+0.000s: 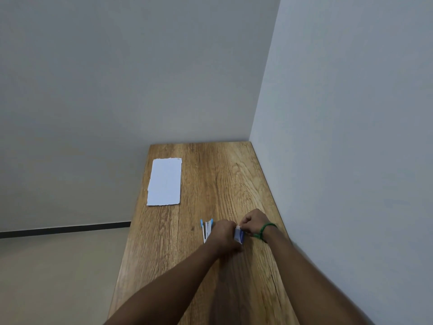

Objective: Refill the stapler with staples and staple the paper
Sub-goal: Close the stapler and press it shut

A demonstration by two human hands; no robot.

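Observation:
A small blue and white staple box (pixel 239 236) is held between both hands over the wooden table (pixel 234 179). My left hand (pixel 224 234) grips its left side and my right hand (pixel 254 222), with a green band on the wrist, pinches its top flap. Just left of my hands lies a blue and white stapler (pixel 206 228), swung open, partly hidden by my left hand. A white sheet of paper (pixel 165 182) with torn ends lies flat at the far left of the table. No loose staples are visible.
The table is narrow and runs away from me, with a grey wall (pixel 339 137) along its right side and another behind its far end. Its left edge drops to the floor (pixel 58 266).

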